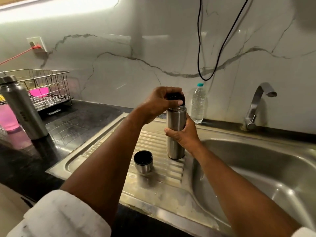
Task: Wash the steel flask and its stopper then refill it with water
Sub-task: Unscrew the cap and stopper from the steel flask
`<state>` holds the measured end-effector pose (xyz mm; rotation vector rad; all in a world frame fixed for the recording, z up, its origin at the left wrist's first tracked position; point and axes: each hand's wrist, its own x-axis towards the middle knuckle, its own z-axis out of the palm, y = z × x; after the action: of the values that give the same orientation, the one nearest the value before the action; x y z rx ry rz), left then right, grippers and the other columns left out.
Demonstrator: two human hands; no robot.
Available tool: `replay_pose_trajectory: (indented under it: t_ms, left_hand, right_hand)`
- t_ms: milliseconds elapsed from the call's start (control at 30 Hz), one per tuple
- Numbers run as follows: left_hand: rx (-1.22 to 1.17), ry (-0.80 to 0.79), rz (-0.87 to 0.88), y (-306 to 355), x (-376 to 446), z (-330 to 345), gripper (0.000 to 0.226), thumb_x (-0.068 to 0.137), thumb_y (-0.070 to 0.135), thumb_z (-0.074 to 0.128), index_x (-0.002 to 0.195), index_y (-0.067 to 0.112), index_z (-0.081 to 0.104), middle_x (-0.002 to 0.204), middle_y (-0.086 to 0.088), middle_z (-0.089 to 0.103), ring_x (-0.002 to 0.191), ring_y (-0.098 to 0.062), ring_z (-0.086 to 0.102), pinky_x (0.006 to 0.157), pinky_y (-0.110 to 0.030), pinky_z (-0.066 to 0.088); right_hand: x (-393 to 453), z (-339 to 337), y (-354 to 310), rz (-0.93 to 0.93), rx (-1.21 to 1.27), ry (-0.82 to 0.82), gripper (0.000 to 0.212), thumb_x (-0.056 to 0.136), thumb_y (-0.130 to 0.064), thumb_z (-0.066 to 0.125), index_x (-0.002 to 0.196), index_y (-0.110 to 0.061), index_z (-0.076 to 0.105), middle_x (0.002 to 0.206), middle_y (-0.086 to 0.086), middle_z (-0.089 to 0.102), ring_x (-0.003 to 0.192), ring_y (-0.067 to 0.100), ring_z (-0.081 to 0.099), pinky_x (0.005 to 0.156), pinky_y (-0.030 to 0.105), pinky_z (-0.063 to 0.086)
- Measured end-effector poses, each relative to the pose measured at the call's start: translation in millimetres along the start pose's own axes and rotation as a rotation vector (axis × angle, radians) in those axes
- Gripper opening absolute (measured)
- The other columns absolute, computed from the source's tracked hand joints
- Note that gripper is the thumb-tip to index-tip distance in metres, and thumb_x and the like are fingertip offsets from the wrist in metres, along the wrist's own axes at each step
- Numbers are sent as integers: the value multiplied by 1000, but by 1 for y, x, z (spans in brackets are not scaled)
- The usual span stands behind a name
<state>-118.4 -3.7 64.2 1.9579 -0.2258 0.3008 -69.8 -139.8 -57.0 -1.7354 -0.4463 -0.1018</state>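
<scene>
Head view shows our left hand [159, 100] curled over the black stopper [176, 98] at the mouth of the steel flask [175, 132], fingers and thumb wrapped round it. Our right hand [185, 134] grips the flask's body about midway, thumb across the front. The flask stands upright on the ribbed draining board [153, 146] just left of the sink basin [256, 168], its long axis vertical, mouth up, base resting on the ribs. We cannot see inside it.

Just beside the flask, nearer us and to the left, its steel cup lid [143, 161] sits mouth up on the same board; its dark inside looks empty. Behind the flask, against the marble wall, stands a clear plastic bottle [198, 104] with a teal cap. The tap [256, 106] rises at the back right of the basin. On the dark counter to the left stands a second steel bottle [24, 108], capped, and behind it a wire rack [51, 86] holding something pink.
</scene>
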Motion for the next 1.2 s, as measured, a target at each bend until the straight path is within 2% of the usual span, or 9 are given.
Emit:
replay_pose_trajectory:
  t_ms: [333,467,533,600,767,933,1033,1133,1200]
  left_hand:
    - [145,295,42,4,-10,24,49,83,15,87,130,14,72,124,-3,75,114,-12,70,103,-37,58]
    - [449,585,102,10,-19,50,54,78,47,89,119,15,77,114,-4,78,98,-10,70,82,-17,53]
    - [545,649,97,10,-20,53,62,73,60,87,118,19,76,112,-2,78,99,-14,72,82,-23,55]
    - [513,568,55,12,-16,45,72,73,60,87,130,21,69,122,0,74,112,-16,68,95,-34,57]
    - [227,109,52,13,-14,15,58,91,0,74,144,18,60,139,2,65,125,-10,59,111,-35,52]
    - [389,384,129,12,-6,17,61,64,43,97,115,16,79,111,1,78,99,-10,73,90,-27,61]
    - [518,369,160,16,-3,21,66,69,50,93,124,17,75,118,0,74,103,-8,66,84,-11,49]
    - [382,79,125,19,-5,8,60,88,12,81,144,19,61,141,0,63,131,-13,56,109,-29,50]
    - [356,-23,139,18,-7,-3,57,89,-8,71,140,18,64,139,1,65,131,-12,58,107,-31,53]
  right_hand:
    - [-8,8,-3,4,45,86,75,60,-21,95,124,-26,56,108,1,68,96,18,68,89,46,61]
    - [-10,15,-8,15,39,143,91,48,-45,93,128,-29,53,115,-2,68,104,17,68,90,46,61]
    - [-10,16,-7,6,39,132,96,45,-51,91,130,-30,51,118,-2,66,108,18,67,91,45,60]
    - [-10,14,-7,6,35,127,93,50,-43,95,130,-32,50,119,-2,65,107,18,66,92,47,60]
    - [-10,10,-4,-29,40,110,77,62,-23,95,127,-27,53,110,-2,65,98,16,67,89,46,61]
    - [-11,10,-6,-39,45,117,74,64,-22,94,123,-30,51,109,-3,64,96,15,66,86,40,60]
    - [-12,10,-6,-60,53,117,73,64,-21,94,124,-27,53,108,-2,65,96,16,67,84,39,61]
    - [-13,10,-7,-65,52,123,70,65,-18,94,121,-27,53,104,-4,64,94,14,66,81,35,59]
    - [-12,10,-7,-62,47,112,71,66,-19,94,123,-27,53,105,-5,63,94,12,65,81,34,59]
